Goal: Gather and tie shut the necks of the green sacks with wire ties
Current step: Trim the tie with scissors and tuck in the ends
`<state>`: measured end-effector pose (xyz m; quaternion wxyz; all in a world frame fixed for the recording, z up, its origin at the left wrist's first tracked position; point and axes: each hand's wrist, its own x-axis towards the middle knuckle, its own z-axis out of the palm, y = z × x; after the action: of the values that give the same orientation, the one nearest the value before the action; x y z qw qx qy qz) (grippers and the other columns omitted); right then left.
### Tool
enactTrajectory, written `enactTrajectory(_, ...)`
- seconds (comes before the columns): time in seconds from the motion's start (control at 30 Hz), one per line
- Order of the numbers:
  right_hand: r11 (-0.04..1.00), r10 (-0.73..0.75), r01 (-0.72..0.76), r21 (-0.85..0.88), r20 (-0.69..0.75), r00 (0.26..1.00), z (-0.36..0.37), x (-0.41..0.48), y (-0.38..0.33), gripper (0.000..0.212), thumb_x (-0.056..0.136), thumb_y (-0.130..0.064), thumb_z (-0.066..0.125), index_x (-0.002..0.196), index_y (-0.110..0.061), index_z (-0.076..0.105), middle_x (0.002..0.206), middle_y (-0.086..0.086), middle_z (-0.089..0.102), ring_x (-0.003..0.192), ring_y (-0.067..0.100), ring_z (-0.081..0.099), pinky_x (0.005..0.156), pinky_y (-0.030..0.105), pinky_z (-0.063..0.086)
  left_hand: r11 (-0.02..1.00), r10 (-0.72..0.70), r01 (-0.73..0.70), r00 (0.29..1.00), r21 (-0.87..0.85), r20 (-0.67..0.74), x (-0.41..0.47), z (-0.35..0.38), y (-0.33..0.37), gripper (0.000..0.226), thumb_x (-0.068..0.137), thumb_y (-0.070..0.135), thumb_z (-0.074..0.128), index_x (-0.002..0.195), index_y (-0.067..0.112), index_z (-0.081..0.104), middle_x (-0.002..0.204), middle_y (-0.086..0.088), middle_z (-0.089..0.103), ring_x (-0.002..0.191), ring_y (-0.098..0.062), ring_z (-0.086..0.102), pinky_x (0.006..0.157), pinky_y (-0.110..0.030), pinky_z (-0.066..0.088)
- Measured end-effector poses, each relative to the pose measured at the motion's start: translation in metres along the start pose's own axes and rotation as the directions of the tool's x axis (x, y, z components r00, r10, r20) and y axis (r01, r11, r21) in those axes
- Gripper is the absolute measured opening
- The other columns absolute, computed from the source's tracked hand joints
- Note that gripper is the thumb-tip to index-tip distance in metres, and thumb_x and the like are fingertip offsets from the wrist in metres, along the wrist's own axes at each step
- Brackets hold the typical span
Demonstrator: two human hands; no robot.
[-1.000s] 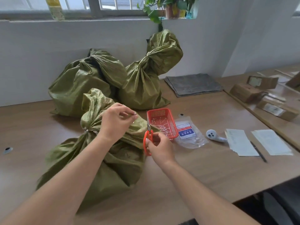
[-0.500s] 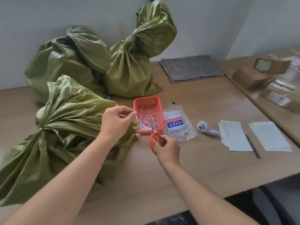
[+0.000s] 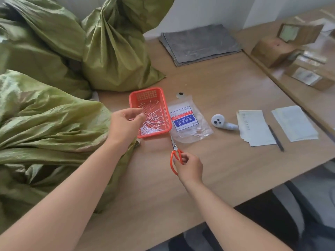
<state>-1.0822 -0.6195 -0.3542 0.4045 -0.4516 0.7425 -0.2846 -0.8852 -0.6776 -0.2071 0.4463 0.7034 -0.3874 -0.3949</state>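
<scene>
Much bare table (image 3: 226, 169) lies beside right hand (image 3: 189, 166) gripping scissors (image 3: 174, 147).

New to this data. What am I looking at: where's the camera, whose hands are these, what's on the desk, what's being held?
There is no machine here: a person works with two bare hands. The single picture comes from a wide-angle camera worn on the head, looking forward and down, so both forearms enter from the bottom edge. The left hand hovers over an orange basket of white ties, with its fingers loosely curled. Whether it pinches a tie is unclear. The right hand grips the orange-handled scissors, blades pointing towards the basket. On the wooden table, green sacks fill the left side. Right of the basket lie a clear packet, a white plastic gadget, paper slips and a pen. A folded grey cloth sits further back, and cardboard boxes sit at the far right.
</scene>
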Motion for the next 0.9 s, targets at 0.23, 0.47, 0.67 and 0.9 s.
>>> enactTrajectory(0.23,0.978,0.136,-0.127,-0.163,0.041,0.99,0.005,0.012,0.038,0.009,0.081,-0.024,0.083,0.089,-0.02,0.08,0.092,0.001,0.077,0.096,0.022,0.068,0.078,0.03,0.049,1.0,-0.012,0.012,1.0,0.007,0.014,-0.009,-0.002,-0.007,0.022,0.085,0.018,0.069,0.104,0.019,0.079,0.096,-0.006,0.08,0.092,-0.027,0.077,0.092,-0.047,0.061)
enactTrajectory(0.47,0.932,0.226,-0.217,-0.292,-0.002,0.974,0.013,0.022,0.069,0.021,0.077,-0.014,0.084,0.097,-0.014,0.08,0.099,0.012,0.076,0.103,0.032,0.068,0.089,0.034,0.051,1.0,0.021,-0.022,0.999,0.014,0.024,-0.022,-0.003,-0.013,0.025,0.092,-0.001,0.058,0.104,0.011,0.078,0.103,-0.007,0.079,0.097,-0.017,0.077,0.092,-0.042,0.061)
enactTrajectory(0.67,0.926,0.242,-0.241,-0.29,-0.033,0.97,0.011,0.025,0.075,0.028,0.077,-0.004,0.083,0.103,-0.01,0.074,0.105,0.012,0.075,0.11,0.032,0.065,0.093,0.035,0.047,0.999,0.007,-0.008,0.999,0.035,0.036,-0.032,-0.003,-0.023,0.023,0.093,0.001,0.062,0.106,0.011,0.078,0.103,-0.007,0.079,0.097,-0.016,0.077,0.093,-0.041,0.061)
enactTrajectory(0.9,0.945,0.246,-0.244,-0.219,-0.019,0.969,0.005,0.018,0.061,0.022,0.087,-0.02,0.076,0.107,-0.011,0.075,0.11,0.011,0.077,0.108,0.031,0.07,0.095,0.036,0.051,0.999,0.011,-0.013,0.999,0.033,0.036,-0.044,-0.008,-0.022,0.022,0.09,0.01,0.065,0.106,0.016,0.079,0.102,-0.005,0.08,0.1,-0.02,0.076,0.095,-0.05,0.059)
